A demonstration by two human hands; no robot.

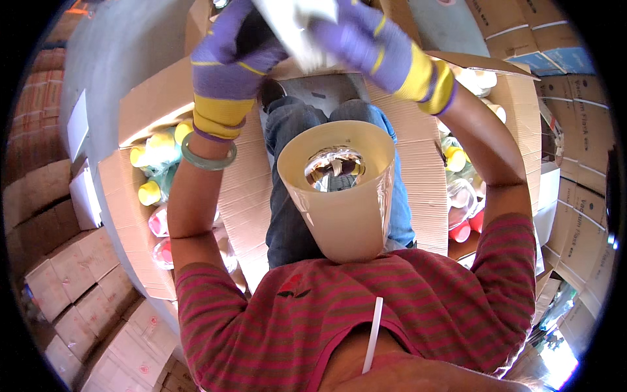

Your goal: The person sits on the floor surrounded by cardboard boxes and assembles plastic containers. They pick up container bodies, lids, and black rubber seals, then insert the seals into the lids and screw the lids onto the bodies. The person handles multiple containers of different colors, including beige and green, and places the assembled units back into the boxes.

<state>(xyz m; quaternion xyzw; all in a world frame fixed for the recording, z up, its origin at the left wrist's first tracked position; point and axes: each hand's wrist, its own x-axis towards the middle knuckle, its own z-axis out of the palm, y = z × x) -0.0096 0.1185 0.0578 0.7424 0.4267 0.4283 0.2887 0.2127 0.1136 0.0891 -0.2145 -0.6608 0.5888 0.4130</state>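
Observation:
My left hand (228, 55), in a purple and yellow knit glove, curls near the top edge. A dark patch shows inside its grip, either the glove's palm or a thing I cannot make out. My right hand (375, 49), gloved alike and smeared by motion, has its fingers closed at a white thing (297, 26). That thing is too blurred to name and lies between both hands. On my lap, against my shirt, leans a cream flask shell (346, 222) with a flared mouth. A shiny silver dome (335, 168) sits inside it. Neither hand touches the shell.
Open cardboard boxes flank my legs: the left one (124, 215) holds bottles with yellow and red caps, the right one (526, 130) similar bottles. Stacked cartons stand on the left (85, 274) and the right (578, 130). Grey floor (124, 52) shows at the upper left.

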